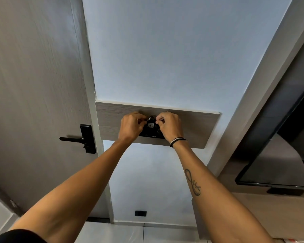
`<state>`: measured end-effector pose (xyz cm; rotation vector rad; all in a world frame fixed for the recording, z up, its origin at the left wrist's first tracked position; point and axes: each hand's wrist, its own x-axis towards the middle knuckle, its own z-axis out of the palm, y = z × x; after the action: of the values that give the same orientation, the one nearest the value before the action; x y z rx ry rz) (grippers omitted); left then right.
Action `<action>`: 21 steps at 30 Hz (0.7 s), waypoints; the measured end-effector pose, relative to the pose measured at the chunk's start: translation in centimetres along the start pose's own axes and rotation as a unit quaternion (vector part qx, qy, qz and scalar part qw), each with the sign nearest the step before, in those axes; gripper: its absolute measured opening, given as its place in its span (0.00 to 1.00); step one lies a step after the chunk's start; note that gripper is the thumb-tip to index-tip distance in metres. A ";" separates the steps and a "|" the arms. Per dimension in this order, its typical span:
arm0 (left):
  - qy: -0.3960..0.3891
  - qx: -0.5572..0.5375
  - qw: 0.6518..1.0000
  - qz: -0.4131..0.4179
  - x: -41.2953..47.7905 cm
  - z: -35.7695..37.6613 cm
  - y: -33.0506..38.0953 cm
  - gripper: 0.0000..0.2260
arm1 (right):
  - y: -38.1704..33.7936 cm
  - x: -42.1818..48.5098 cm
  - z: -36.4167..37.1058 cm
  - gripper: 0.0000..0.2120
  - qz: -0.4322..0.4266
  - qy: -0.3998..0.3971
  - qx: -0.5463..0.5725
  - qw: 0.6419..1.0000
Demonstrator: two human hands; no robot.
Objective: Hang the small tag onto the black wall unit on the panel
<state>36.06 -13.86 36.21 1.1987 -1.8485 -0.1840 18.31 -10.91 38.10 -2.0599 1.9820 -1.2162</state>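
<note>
**Up against the panel, both hands at the tag**

Here, pinched between left hand [132, 126] and right hand [169, 125]: a small tag [150, 125], white with dark markings too small to read. Held flat against the upper front of the black wall unit [152, 133], mid-width on the wood-grain panel [197, 128], nearer its lower edge. Faint pale lettering along the unit's bottom edge, illegible. Striped wristband [177, 141] on the right wrist; script tattoo [193, 183] on that forearm, unreadable.

wood-grain panel [191, 127] on the pale wall [165, 58], black wall unit [150, 133] mounted at its middle
</note>
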 end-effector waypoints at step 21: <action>-0.026 0.199 0.977 0.068 -2.8 -0.7 -3.8 0.39 | 5.7 -3.8 -0.3 0.35 -0.051 0.078 -0.242 0.966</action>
<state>39.41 -13.37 32.81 1.3361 -2.0669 0.2455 13.84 -8.61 33.41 -2.3629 2.4814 -1.0104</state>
